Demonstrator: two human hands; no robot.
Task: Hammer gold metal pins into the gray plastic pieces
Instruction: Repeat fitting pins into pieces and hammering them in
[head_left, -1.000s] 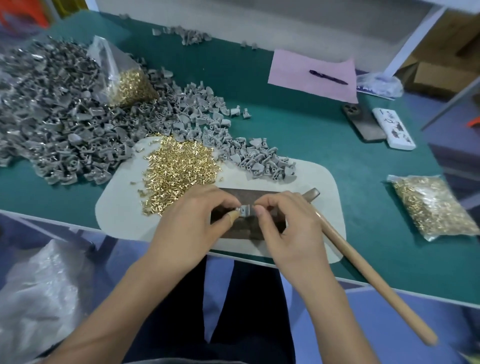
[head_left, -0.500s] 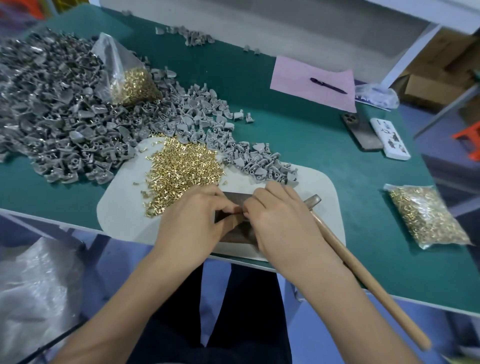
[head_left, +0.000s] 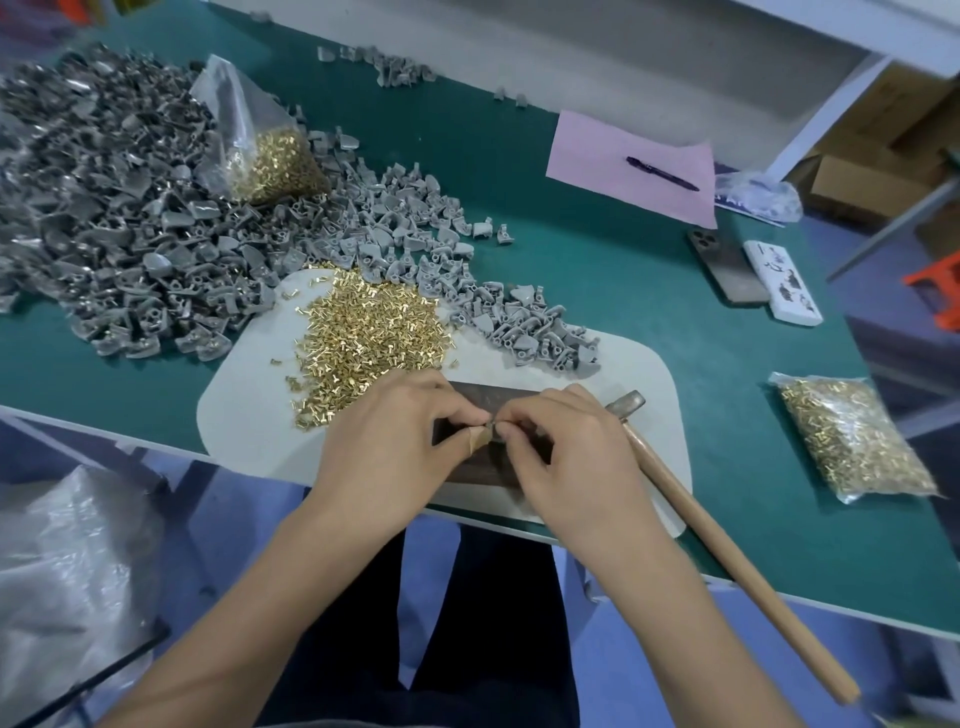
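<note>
Our left hand (head_left: 395, 441) and right hand (head_left: 566, 457) pinch one gray piece (head_left: 491, 434) over the dark block (head_left: 483, 473) at the tabletop's near edge; a crooked pin could slip before the hammer (head_left: 727, 551) strikes.

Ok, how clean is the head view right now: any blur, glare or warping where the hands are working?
Head view: both hands, left hand and right hand, are sharp and evenly lit; the gray piece they pinch is mostly hidden; wide-angle bending bows the table edge; corners look soft; no glare.

Left hand (head_left: 387, 447) and right hand (head_left: 576, 457) pinching one gray piece (head_left: 492, 432).
</note>
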